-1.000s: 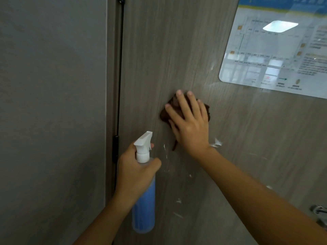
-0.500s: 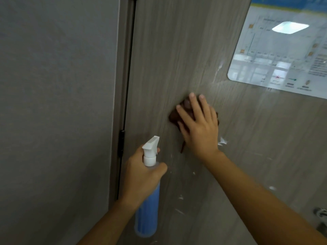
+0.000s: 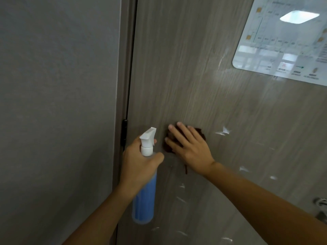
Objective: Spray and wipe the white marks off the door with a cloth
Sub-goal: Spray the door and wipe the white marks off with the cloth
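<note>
Bottle (image 3: pixel 144 197) of blue liquid, seemingly mostly full, sits gripped in the left hand (image 3: pixel 139 163) nearest the camera, then the right hand (image 3: pixel 190 147) presses flat-fingered on the brown cloth (image 3: pixel 200 132) against the door (image 3: pixel 185 68), where white marks (image 3: pixel 223 131) remain, so wiping looks unfinished.

Standing upright and filling the right of the view: grey wood-grain door (image 3: pixel 194 68). Lying flat against it near the middle: brown cloth (image 3: pixel 200 132), being pressed by right hand (image 3: pixel 191 149). Showing just right of the cloth and scattered lower down: white marks (image 3: pixel 223 131). Hanging at the upper right: glossy sign (image 3: pixel 283 50). Sitting on the left edge: dark hinge (image 3: pixel 124 132). Peeking in at the lower right: metal handle (image 3: pixel 321 203).
</note>
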The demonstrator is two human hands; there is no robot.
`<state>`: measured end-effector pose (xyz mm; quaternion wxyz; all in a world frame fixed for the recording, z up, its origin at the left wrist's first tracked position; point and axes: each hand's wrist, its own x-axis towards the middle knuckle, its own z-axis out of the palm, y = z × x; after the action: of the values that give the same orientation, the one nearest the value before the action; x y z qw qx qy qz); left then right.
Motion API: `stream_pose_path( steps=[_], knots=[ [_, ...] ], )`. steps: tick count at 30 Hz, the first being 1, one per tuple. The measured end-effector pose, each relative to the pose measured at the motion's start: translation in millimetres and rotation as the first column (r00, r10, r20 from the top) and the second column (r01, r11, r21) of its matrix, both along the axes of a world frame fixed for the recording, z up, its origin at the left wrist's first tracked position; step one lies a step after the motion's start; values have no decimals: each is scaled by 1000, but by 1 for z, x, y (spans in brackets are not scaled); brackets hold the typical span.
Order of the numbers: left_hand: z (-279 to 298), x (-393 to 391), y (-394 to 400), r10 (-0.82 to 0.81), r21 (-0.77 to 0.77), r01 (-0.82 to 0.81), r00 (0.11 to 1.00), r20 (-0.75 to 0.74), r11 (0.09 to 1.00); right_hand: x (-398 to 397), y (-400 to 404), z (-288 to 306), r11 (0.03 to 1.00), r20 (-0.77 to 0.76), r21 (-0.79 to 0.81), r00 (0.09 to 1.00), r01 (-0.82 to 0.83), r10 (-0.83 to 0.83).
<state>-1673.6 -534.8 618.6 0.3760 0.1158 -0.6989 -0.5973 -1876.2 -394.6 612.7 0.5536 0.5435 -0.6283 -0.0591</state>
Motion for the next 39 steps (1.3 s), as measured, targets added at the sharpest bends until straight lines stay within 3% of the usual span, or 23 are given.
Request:
stream_pose_path(
  steps=[5, 8, 10, 17, 22, 28, 34, 39],
  knots=[
    [4, -3, 1, -18, 3, 18, 1000, -4, 1000, 8, -19, 95, 930, 76, -364, 997, 59, -34],
    [6, -5, 5, -19, 0, 19, 1000, -9, 1000, 10, -27, 117, 861, 96, -498, 993, 108, -69],
    [7, -7, 8, -26, 3, 26, 1000, -3, 1000, 11, -30, 104, 873, 81, -476, 994, 107, -78],
    [7, -10, 19, -18, -31, 18, 999, -26, 999, 7, -14, 18, 976, 17, -182, 993, 118, -117],
    [13, -19, 36, -21, -42, 19, 999, -42, 999, 20, -5, 39, 939, 109, -305, 986, 157, -130],
    [23, -29, 69, -57, -37, 53, 993, -100, 998, 38, 70, 85, 756, 287, -635, 957, 159, 39],
    [18, -50, 112, -133, -107, 128, 990, -43, 986, 36, 167, 68, 486, 358, -837, 924, 252, 136],
    [15, -66, 139, -132, -102, 133, 991, 18, 986, 21, 205, 62, 459, 384, -847, 906, 270, 176]
  ],
)
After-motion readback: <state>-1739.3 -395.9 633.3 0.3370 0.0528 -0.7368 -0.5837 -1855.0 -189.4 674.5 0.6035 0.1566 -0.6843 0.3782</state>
